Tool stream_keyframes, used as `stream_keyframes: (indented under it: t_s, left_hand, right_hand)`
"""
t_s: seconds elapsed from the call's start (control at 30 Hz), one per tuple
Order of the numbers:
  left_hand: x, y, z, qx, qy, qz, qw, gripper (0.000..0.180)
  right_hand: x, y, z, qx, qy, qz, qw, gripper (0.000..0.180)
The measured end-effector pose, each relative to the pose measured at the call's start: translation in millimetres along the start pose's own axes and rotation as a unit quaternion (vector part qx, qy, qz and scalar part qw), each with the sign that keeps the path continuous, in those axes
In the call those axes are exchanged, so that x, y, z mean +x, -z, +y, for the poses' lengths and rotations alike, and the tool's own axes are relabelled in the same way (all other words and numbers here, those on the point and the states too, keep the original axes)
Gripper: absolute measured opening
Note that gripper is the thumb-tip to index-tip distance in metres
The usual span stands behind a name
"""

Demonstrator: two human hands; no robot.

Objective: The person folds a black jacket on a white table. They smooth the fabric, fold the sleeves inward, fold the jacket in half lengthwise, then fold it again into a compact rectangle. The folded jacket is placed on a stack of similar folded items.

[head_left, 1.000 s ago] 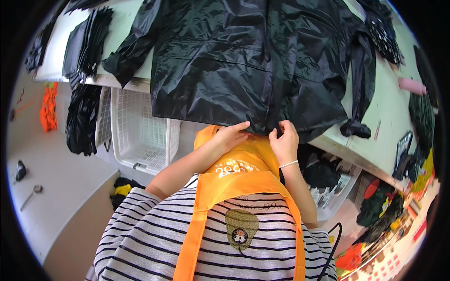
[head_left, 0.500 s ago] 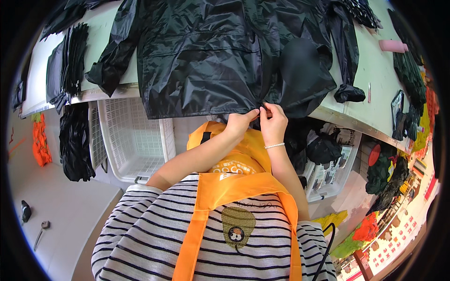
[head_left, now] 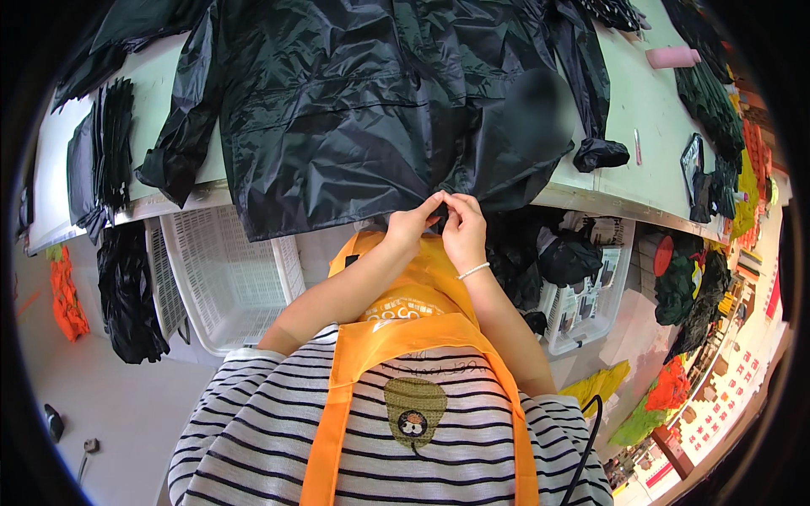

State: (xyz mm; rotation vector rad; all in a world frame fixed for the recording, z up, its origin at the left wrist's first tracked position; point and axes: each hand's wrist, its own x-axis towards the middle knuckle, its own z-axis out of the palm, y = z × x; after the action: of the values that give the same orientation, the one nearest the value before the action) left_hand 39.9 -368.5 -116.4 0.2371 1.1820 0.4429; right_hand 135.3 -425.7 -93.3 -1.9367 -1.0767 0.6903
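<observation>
A long, pale worktop (head_left: 641, 105) carries a spread-out, glossy black, thin-fabric jacket (head_left: 337, 126) whose hem overhangs the front edge, with a white, perforated plastic basket (head_left: 228, 261) below its left part. Near the middle of that hem, the bare left hand (head_left: 410, 224) and bare right hand (head_left: 464, 228) meet at the fingertips, each grip pinched on the black fabric (a thin, pale bracelet (head_left: 474, 271) circles the right wrist).
</observation>
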Motion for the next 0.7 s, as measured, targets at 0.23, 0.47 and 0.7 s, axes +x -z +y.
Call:
stream_keyframes:
  t_s: [0.23,0.47,0.7]
  left_hand:
    - [12,10,-2,0.059,0.036,0.083,0.994,0.029]
    - [11,71,-22,0.170,-0.099,0.185,0.963,0.050]
    - [-5,250,-5,0.184,-0.081,0.376,0.905,0.058]
  right_hand:
    - [2,8,12,0.125,-0.065,-0.088,0.986,0.029]
    - [130,93,0,0.098,0.050,-0.026,0.994,0.017]
    - [396,172,59,-0.228,0.024,0.147,0.962,0.053]
